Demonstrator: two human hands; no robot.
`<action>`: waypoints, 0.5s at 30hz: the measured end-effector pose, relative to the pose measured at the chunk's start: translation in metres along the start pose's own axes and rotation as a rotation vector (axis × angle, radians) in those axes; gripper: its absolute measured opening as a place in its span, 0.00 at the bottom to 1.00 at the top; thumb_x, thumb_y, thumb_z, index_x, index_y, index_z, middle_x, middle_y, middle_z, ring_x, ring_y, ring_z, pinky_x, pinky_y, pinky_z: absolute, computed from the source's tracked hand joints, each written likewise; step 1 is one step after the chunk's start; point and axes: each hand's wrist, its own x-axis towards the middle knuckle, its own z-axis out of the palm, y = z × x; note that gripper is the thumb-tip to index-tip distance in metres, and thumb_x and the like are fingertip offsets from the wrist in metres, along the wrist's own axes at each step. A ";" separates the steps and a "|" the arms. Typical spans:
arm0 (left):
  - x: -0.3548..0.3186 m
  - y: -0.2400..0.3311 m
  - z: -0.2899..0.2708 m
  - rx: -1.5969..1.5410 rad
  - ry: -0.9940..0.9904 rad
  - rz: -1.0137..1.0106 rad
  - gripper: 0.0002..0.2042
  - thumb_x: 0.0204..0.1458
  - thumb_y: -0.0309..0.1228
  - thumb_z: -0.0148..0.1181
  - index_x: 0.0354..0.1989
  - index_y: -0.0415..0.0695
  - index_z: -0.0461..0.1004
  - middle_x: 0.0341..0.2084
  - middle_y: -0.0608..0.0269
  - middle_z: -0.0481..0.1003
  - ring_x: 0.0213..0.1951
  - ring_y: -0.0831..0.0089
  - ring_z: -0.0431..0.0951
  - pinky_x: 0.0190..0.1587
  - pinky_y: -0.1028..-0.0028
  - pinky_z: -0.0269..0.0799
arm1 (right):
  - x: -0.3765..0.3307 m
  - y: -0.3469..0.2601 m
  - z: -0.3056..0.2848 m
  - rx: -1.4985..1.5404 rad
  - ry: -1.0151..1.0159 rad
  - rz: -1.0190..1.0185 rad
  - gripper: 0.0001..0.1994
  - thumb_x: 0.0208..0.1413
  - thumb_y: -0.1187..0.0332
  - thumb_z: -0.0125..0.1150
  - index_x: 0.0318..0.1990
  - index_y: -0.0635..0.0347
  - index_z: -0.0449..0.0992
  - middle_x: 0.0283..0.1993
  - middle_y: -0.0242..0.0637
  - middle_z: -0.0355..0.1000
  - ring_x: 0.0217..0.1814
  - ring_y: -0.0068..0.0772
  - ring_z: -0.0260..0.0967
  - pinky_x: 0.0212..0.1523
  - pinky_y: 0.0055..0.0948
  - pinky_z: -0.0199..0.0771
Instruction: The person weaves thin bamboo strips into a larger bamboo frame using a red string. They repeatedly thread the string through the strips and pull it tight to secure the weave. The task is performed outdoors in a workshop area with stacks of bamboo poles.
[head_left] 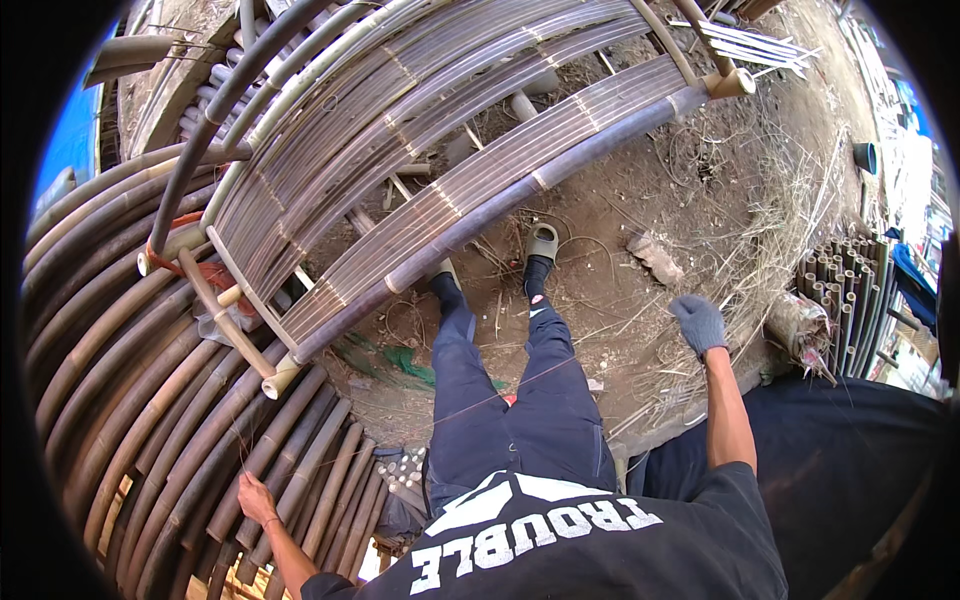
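Basically: string (528,381) at the left hand (257,498), slatted frame (540,185) ahead

Left hand bare, over the stacked poles (160,400), fingers closed, thumb and fingertips pinching the string. Right hand (700,325) gloved in grey, held out over the dirt (600,290), fingers look curled; can't tell whether anything is in its grip. Hands well apart.

String: thin, reddish, runs from the left hand up and across the thighs toward the right hand. Too fine to trace to its far end.

Containers: dark bucket (864,157) at far right, upper part of the view; contents can't be made out. Bulging sack (797,325) on the ground beyond the right hand, just beside a bundle of upright tubes (850,285); can't tell what fills it. Tube ends face up, hollow. Clear plastic bag (213,328) by the near left corner of the frame, between it and the stacked poles; fill not readable.

Frame: bamboo, parallel slats bound by pale ties, thick dark rail along the near edge, in front of the person's feet. Slippers (543,242) on the dirt, one just beside the rail, other partly hidden by it. Green netting (405,365) left of the legs. Black cloth (830,460) at lower right.
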 end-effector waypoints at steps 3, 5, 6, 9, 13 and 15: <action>0.002 0.003 0.012 -0.013 0.056 0.039 0.15 0.63 0.39 0.53 0.43 0.40 0.81 0.47 0.46 0.78 0.44 0.47 0.79 0.42 0.55 0.76 | -0.007 -0.056 -0.012 -0.187 0.427 -0.242 0.02 0.53 0.66 0.64 0.33 0.48 0.81 0.35 0.36 0.76 0.43 0.42 0.73 0.64 0.48 0.67; -0.010 0.042 -0.002 -0.117 0.195 0.300 0.15 0.63 0.37 0.53 0.43 0.39 0.81 0.45 0.47 0.79 0.45 0.48 0.79 0.45 0.56 0.76 | -0.028 -0.109 -0.019 -0.211 0.610 -0.543 0.02 0.50 0.69 0.65 0.30 0.47 0.79 0.31 0.34 0.72 0.38 0.39 0.71 0.65 0.49 0.67; -0.010 0.076 0.006 -0.214 0.458 0.503 0.14 0.62 0.35 0.54 0.43 0.38 0.81 0.45 0.48 0.80 0.46 0.51 0.79 0.50 0.59 0.75 | -0.029 -0.142 -0.018 -0.177 0.609 -0.729 0.04 0.48 0.71 0.64 0.30 0.46 0.78 0.30 0.33 0.69 0.37 0.37 0.70 0.66 0.50 0.65; -0.081 0.238 -0.070 -1.174 -0.159 0.618 0.15 0.66 0.34 0.52 0.46 0.36 0.81 0.41 0.55 0.82 0.45 0.67 0.81 0.54 0.68 0.73 | -0.062 -0.219 0.000 -0.065 0.455 -1.104 0.05 0.45 0.71 0.63 0.30 0.47 0.75 0.28 0.31 0.64 0.35 0.35 0.67 0.70 0.52 0.61; -0.172 0.362 -0.130 -1.580 -0.856 0.765 0.16 0.65 0.35 0.54 0.50 0.34 0.79 0.38 0.58 0.81 0.27 0.84 0.74 0.32 0.80 0.73 | -0.112 -0.275 -0.003 0.035 0.198 -1.275 0.04 0.44 0.68 0.62 0.29 0.48 0.75 0.26 0.30 0.61 0.33 0.34 0.67 0.71 0.54 0.59; -0.198 0.379 -0.132 -1.681 -1.202 0.614 0.14 0.64 0.33 0.55 0.49 0.35 0.79 0.33 0.64 0.78 0.21 0.87 0.64 0.24 0.85 0.64 | -0.128 -0.291 -0.006 0.094 0.155 -1.312 0.04 0.43 0.67 0.63 0.28 0.47 0.75 0.26 0.30 0.61 0.34 0.34 0.67 0.70 0.57 0.58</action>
